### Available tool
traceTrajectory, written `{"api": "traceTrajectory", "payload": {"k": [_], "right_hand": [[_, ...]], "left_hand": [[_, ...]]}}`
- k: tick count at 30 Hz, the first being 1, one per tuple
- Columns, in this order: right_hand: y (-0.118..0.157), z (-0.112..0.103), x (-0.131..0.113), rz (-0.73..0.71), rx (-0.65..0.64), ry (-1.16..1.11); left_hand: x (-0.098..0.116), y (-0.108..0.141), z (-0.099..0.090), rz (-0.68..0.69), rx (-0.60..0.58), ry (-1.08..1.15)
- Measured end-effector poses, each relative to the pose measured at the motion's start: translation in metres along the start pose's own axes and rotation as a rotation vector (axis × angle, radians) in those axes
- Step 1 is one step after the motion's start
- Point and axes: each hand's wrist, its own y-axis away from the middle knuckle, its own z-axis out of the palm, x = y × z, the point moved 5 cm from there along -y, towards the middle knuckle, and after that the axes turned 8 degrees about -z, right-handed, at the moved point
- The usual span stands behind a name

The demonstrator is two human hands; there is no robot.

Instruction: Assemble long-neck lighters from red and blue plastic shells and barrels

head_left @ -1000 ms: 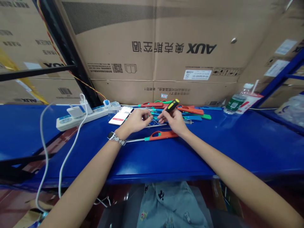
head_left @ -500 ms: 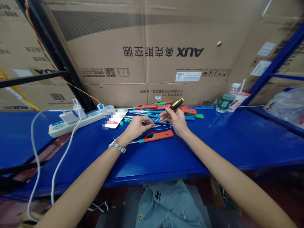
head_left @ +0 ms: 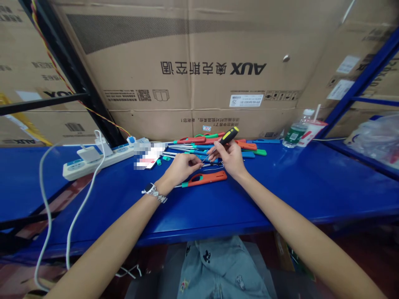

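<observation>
A yellow-and-black screwdriver (head_left: 230,135) is held in my right hand (head_left: 232,160), its thin shaft slanting down to the left. The shaft's tip reaches the fingertips of my left hand (head_left: 183,167), which are pinched together; what they hold is too small to make out. Just below the hands, an orange lighter (head_left: 205,178) with a long metal nozzle lies on the blue table, its nozzle partly hidden by my left wrist. A thin dark piece with a white wire (head_left: 215,167) rests between the hands. Behind them several red, blue and green long lighters (head_left: 191,140) lie in a pile.
On the left, a white power strip (head_left: 93,161) with plugs and cables sits beside a phone (head_left: 151,155). Small green caps (head_left: 159,162) lie near it. A water bottle (head_left: 294,131) and a paper cup (head_left: 312,133) stand at the back right, before large cardboard boxes (head_left: 131,54).
The screwdriver's handle has shifted slightly left and tilted more upright in my right hand. My left hand stays pinched in nearly the same place.
</observation>
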Motion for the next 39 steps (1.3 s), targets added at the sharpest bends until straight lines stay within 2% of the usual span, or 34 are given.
{"api": "traceTrajectory", "payload": {"k": [5,9,17,20,23,27,32,36,39], "right_hand": [[0.000,0.003,-0.001,0.003,-0.025,0.024],[0.002,0.002,-0.008,-0.026,0.015,0.043],[0.011,-0.022,-0.021,-0.050,0.092,0.093],[0.011,-0.028,-0.017,-0.036,0.115,0.113],[0.011,-0.025,-0.014,-0.018,0.086,0.118],[0.014,-0.020,-0.013,-0.011,0.060,0.145],[0.016,-0.018,-0.012,-0.032,0.025,0.181],[0.017,-0.014,-0.010,-0.049,-0.003,0.194],[0.019,-0.010,-0.009,-0.046,-0.023,0.220]], "left_hand": [[0.002,0.002,0.002,0.044,0.000,-0.022],[0.009,0.004,0.005,0.045,0.041,-0.016],[0.032,0.017,0.030,0.166,0.078,-0.079],[0.035,0.021,0.040,0.223,0.029,-0.188],[0.033,0.022,0.046,0.248,-0.038,-0.285],[0.026,0.019,0.039,0.202,-0.116,-0.311],[0.013,0.012,0.020,0.095,-0.235,-0.230],[0.005,0.010,0.010,0.043,-0.242,-0.131],[0.002,0.010,0.009,0.057,-0.224,-0.098]]}}
